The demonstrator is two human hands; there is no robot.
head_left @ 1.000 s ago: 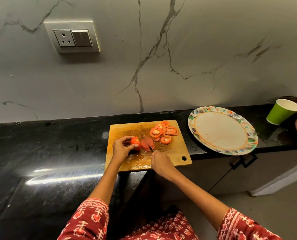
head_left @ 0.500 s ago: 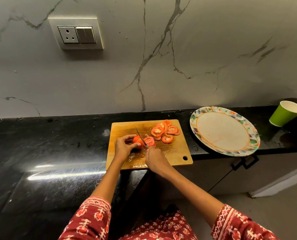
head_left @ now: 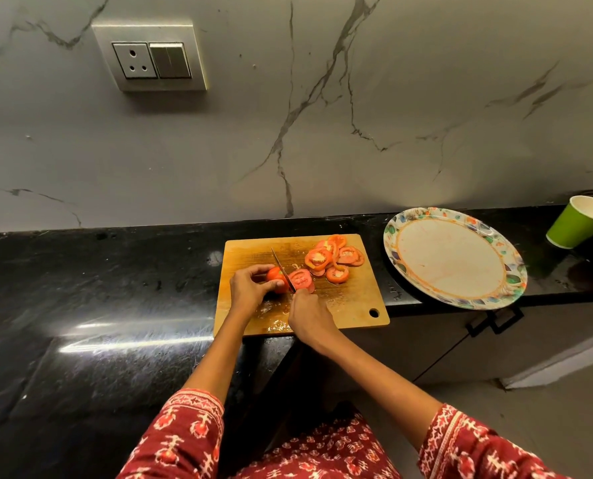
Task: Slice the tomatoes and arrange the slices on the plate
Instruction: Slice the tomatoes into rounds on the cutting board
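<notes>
On the counter: a wooden board (head_left: 354, 299) lies at the front edge, with a patterned plate (head_left: 456, 259) just to its right, overhanging the front edge a little
Left hand: the left hand (head_left: 248, 290) sits on the board's left half, fingers curled over the top and near side of the tomato (head_left: 276, 279), holding it down
Right hand: the right hand (head_left: 309, 314) is at the board's front edge, fingers closed round the handle of the knife (head_left: 283, 274); the handle itself is hidden inside the grip
Knife: the blade slants away from the person toward the board's far left, lying against the cut face of the tomato
Tomato: a red uncut end piece under the left fingers, near the board's middle
Fresh slice: one slice (head_left: 301, 280) leans just right of the blade, touching it or nearly so, cut face up
Slices: a pile of slices (head_left: 335, 259) overlaps near the board's far right corner, apart from the blade
Plate: white centre bare, no slices on it
Board: wet with juice and seeds along its front edge
Cup: a green cup (head_left: 577, 221) stands at the counter's right end, well apart from the board
Wall: a socket (head_left: 150, 57) is set in the marble wall above the counter's left part
</notes>
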